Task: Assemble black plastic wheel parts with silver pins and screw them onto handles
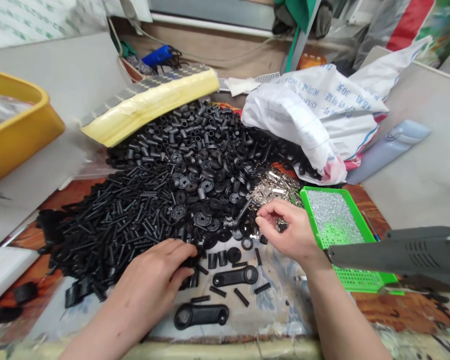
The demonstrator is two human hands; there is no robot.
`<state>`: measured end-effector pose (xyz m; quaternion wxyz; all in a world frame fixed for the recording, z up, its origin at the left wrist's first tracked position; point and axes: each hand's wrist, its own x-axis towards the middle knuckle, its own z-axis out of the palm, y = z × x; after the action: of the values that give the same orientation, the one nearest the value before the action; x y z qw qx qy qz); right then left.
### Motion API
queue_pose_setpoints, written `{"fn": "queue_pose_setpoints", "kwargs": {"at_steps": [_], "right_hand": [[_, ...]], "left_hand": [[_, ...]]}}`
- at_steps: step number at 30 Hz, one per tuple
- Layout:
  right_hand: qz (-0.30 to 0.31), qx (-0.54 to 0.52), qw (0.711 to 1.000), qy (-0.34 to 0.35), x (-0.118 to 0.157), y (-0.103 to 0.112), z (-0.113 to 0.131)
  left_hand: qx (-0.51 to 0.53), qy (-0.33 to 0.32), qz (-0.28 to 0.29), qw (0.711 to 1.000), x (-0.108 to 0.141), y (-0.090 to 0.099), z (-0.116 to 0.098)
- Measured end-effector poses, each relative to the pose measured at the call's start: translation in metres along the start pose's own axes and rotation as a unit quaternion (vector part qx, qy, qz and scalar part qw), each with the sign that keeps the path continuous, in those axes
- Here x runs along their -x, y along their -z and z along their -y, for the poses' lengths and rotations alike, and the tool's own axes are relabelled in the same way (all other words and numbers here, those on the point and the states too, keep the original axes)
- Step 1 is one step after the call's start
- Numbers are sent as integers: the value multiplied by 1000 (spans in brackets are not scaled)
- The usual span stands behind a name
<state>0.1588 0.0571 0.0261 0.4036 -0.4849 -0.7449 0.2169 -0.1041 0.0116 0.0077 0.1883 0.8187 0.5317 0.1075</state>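
Observation:
My left hand reaches over the near edge of the black pile, fingers curled and thumb underneath. Small black parts lie at its fingertips; what it grips, if anything, is hidden. My right hand is closed in a pinch near the metal clips. Beside its fingertips is a black cranked arm; I cannot tell whether they touch it. Between the hands lie a flat black lever arm, a second lever arm, black sleeves, a round disc and several ribbed strips.
A heap of ribbed black strips spreads left, with round black discs and short tubes behind. A green tray of small silvery pieces stands right, under a grey tool. A white sack and yellow-edged sheet lie behind.

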Motion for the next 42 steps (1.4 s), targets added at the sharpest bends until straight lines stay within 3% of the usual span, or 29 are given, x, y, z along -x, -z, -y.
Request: {"fn": "queue_pose_setpoints", "kwargs": {"at_steps": [4, 7, 11, 14, 18, 22, 29, 31, 35, 37, 40, 42], "right_hand": [[-42, -2, 999, 5, 0, 5, -10], [-76, -1, 997, -4, 0, 12, -16], [-133, -5, 991, -30, -1, 23, -19], [-154, -2, 987, -45, -1, 27, -21], [-151, -5, 988, -42, -1, 27, -23], [-142, 2, 989, -38, -2, 26, -22], [-133, -1, 990, -38, -3, 26, -19], [-133, 0, 990, -35, -2, 26, -18], [-131, 3, 991, -34, -2, 25, -20], [-131, 4, 991, -36, -2, 25, -21], [-129, 9, 991, -32, -2, 25, -23], [-126, 11, 992, -29, -2, 24, -24]], "left_hand": [[-81, 23, 81, 993, -4, 7, -13], [-86, 21, 134, 987, -16, 7, -27], [-37, -35, 70, 996, -44, 1, -35], [-61, -45, 5, 997, -72, -7, -34], [-125, -71, 21, 989, -93, -17, -31], [-153, -82, 48, 984, -89, -17, -28], [-109, -60, 71, 990, -70, -7, -10], [-73, -36, 39, 996, -69, -5, -3], [-29, 79, -62, 994, -69, -2, 7], [-28, 123, -74, 989, -68, 3, 7], [-53, 145, -11, 988, -64, 13, 2], [-64, 109, 53, 991, -64, 16, -5]]}}
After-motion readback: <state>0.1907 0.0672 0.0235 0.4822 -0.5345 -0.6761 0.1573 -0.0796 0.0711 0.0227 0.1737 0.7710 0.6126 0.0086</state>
